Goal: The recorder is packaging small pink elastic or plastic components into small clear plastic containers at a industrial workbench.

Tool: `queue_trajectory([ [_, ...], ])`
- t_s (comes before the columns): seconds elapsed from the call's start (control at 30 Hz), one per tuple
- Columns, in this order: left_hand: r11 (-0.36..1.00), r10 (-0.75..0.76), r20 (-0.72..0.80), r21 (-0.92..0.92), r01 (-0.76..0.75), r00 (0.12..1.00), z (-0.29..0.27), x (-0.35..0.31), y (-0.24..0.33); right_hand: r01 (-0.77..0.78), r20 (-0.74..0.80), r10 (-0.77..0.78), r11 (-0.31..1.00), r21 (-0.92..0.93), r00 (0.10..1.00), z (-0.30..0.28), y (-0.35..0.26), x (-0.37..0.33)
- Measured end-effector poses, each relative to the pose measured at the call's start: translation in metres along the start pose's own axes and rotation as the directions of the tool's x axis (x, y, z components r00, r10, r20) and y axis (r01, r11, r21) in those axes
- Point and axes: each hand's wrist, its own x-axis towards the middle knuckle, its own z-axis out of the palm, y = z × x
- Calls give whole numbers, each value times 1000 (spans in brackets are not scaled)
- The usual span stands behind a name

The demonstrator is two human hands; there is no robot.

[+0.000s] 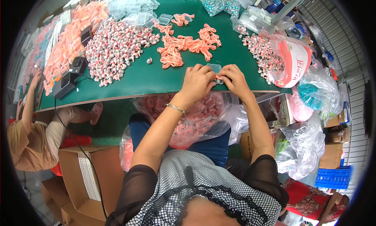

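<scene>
- Small clear case (pixel 214 68) lay between the two hands, just in from the near edge of the green table (pixel 137 79); its lid part showed beyond the fingertips, on the far side.
- Left hand (pixel 197 82): fingers curled closed on the case's left side.
- Right hand (pixel 235 81): thumb and fingers pinched in on its right side; whether they also gripped the orange cord (pixel 218 78) could not be told.
- Cord sat at the case's near part, between both sets of fingertips; neither hand clearly nearer.
- Case's long axis: mostly covered by fingers, not readable.
- Open room: bare green to the right, up to the pink-and-grey pieces (pixel 261 50); heaped cords (pixel 172 50) bounded the far left.
- Below the edge: clear bag (pixel 182 142) of pink cases at the lap.
</scene>
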Motion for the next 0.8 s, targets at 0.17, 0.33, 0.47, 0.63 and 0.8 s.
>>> queue_trajectory([
  [0.17, 1000, 0, -26, -16, -1, 1000, -1, 0, 2, -24, 24, 23, 999, 46, 999, 0, 3, 1],
  [0.33, 999, 8, -7, 33, -8, 1000, 0, 2, 1, -372, 70, 366, 913, 166, 928, 1, -3, 6],
  [0.47, 997, 14, 7, 82, -15, 1000, 0, 1, 3, -318, 129, 333, 940, -127, 934, -3, -3, 16],
  [0.63, 995, 29, -22, 93, -27, 999, 2, 1, 4, -288, 73, 293, 955, -67, 953, -4, 19, 31],
  [0.8, 999, 11, -27, 51, -10, 1000, 3, -2, 4, -343, 63, 339, 935, 87, 939, 7, 13, 27],
])
